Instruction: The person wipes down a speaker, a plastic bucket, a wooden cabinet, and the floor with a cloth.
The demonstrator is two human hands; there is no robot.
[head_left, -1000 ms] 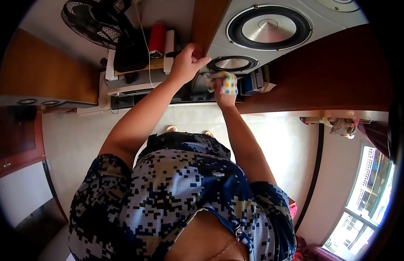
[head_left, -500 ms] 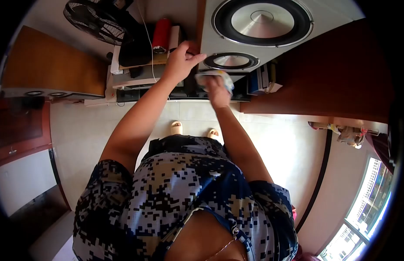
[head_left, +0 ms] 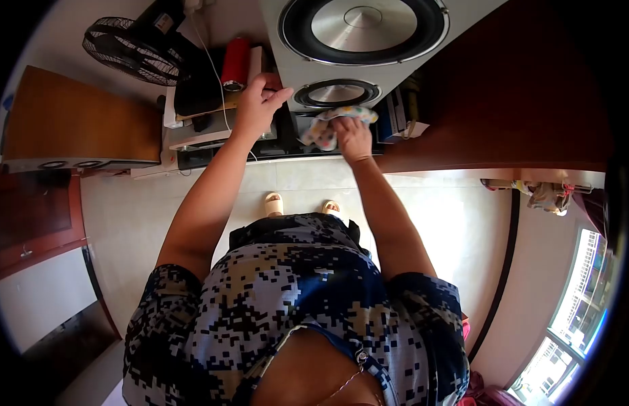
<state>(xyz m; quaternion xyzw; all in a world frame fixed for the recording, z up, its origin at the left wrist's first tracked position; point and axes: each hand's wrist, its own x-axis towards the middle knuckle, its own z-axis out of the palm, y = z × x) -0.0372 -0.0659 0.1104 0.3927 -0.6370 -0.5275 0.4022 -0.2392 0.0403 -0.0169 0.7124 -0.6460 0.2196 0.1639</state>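
My right hand (head_left: 354,141) is closed on a pale cloth with coloured spots (head_left: 321,128). The cloth is bunched under the fingers at the bottom of a tall grey speaker (head_left: 402,71), just below its smaller cone (head_left: 337,93). At the speaker's left edge is my left hand (head_left: 258,108), thumb stretched toward the front face and apart from the partly curled fingers. It appears to touch that edge, with nothing visible in its grasp. Above the smaller cone sits the large silver cone (head_left: 363,27) in its black ring.
Left of the speaker stand a red cylinder (head_left: 236,64), a hanging white cable (head_left: 216,68) and a black fan (head_left: 135,54). A wooden speaker (head_left: 84,118) is farther left. Books (head_left: 399,118) stand beside a dark red cabinet (head_left: 504,101) on the right. Pale floor tiles (head_left: 301,179) lie below.
My right hand has moved slightly right with the cloth, which is now spread wider below the smaller cone. The camera view has shifted, so the speaker appears higher and farther left.
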